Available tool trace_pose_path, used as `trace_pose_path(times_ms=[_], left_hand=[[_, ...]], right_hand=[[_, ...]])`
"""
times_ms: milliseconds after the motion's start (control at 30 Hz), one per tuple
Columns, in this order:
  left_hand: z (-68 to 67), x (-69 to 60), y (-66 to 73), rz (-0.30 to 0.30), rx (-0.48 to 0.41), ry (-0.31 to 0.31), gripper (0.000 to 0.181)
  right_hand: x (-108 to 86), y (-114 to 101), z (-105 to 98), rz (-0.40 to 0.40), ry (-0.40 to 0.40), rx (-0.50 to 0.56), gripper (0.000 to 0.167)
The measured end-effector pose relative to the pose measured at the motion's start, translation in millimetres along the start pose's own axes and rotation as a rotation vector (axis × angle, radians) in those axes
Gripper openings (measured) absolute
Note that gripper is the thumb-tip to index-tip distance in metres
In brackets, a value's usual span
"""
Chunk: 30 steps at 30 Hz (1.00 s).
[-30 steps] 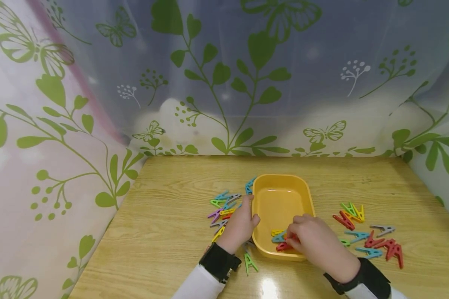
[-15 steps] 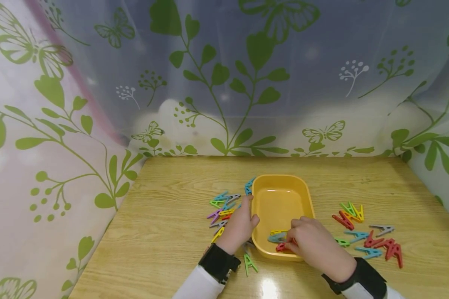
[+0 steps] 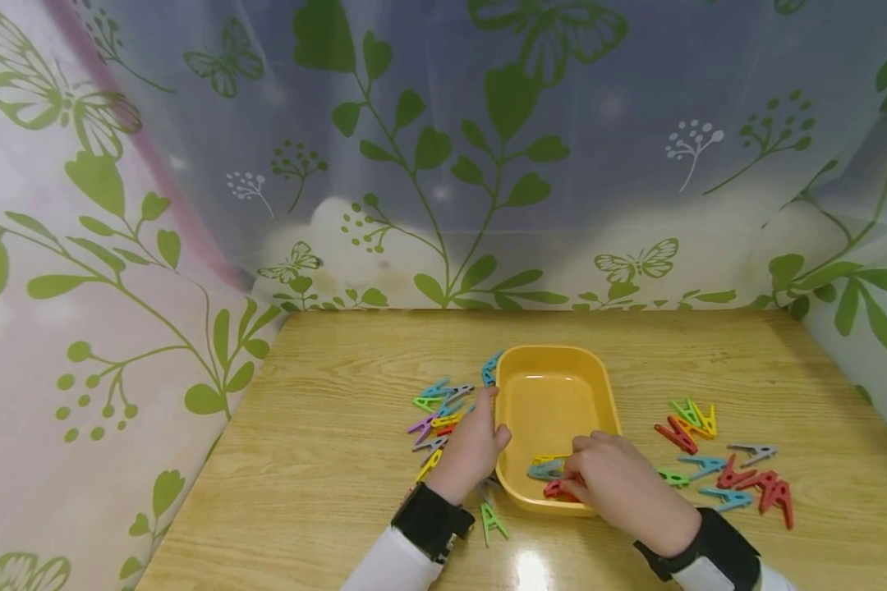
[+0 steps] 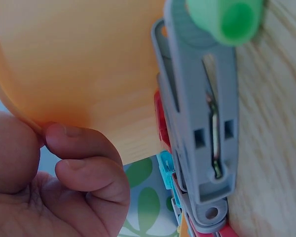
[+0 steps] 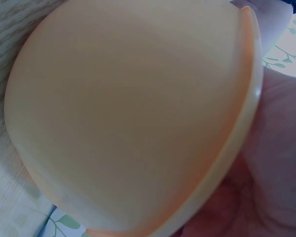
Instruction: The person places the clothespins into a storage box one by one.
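A yellow-orange tray point(image 3: 550, 402) stands on the wooden table. The left hand point(image 3: 467, 450) grips its left rim; in the left wrist view that hand point(image 4: 84, 173) pinches the rim between thumb and curled fingers. Inside the tray's near right part, the right hand point(image 3: 624, 484) has its fingertips on a red clip point(image 3: 554, 489), its hold partly hidden. Beside that clip lie a blue clip point(image 3: 545, 469) and a yellow clip point(image 3: 550, 458). The right wrist view shows the tray's outer wall point(image 5: 123, 113) with the right hand point(image 5: 271, 148) over the rim.
Several mixed clips point(image 3: 429, 423) lie left of the tray, partly behind the left hand. A green clip point(image 3: 492, 524) is near the tray's front left corner. More red, blue, green, yellow and grey clips point(image 3: 732, 472) spread to the right. A patterned curtain point(image 3: 443, 164) hangs behind the table.
Within the tray, the right hand has shifted slightly down, and the blue and red clips have moved a little left. The left hand keeps its place on the rim.
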State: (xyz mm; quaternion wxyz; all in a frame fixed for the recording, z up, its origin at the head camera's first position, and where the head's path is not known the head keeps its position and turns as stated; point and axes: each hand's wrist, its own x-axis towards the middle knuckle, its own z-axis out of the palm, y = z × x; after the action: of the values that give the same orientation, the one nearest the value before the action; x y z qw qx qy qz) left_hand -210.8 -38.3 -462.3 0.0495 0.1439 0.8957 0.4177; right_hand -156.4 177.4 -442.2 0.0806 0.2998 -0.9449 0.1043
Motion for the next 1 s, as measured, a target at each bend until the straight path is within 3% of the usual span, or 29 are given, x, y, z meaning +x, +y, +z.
trace_pose_path(times_ms=[333, 700, 833, 1000], left_hand=[[0.3, -0.7, -0.4, -0.005, -0.004, 0.002, 0.056], [1.6, 0.1, -1.7, -0.006, 0.000, 0.002, 0.056], [1.6, 0.5, -1.7, -0.001, 0.002, 0.004, 0.056], [0.7, 0.8, -0.9, 0.001, 0.007, 0.005, 0.056]], right_hand=[[0.7, -1, 0, 0.011, -0.013, 0.022, 0.013], [0.7, 1, -2, 0.006, 0.024, 0.051, 0.018], [0.9, 6, -9, 0.045, 0.043, 0.062, 0.016], [1.4, 20, -24, 0.129, 0.126, 0.055, 0.011]])
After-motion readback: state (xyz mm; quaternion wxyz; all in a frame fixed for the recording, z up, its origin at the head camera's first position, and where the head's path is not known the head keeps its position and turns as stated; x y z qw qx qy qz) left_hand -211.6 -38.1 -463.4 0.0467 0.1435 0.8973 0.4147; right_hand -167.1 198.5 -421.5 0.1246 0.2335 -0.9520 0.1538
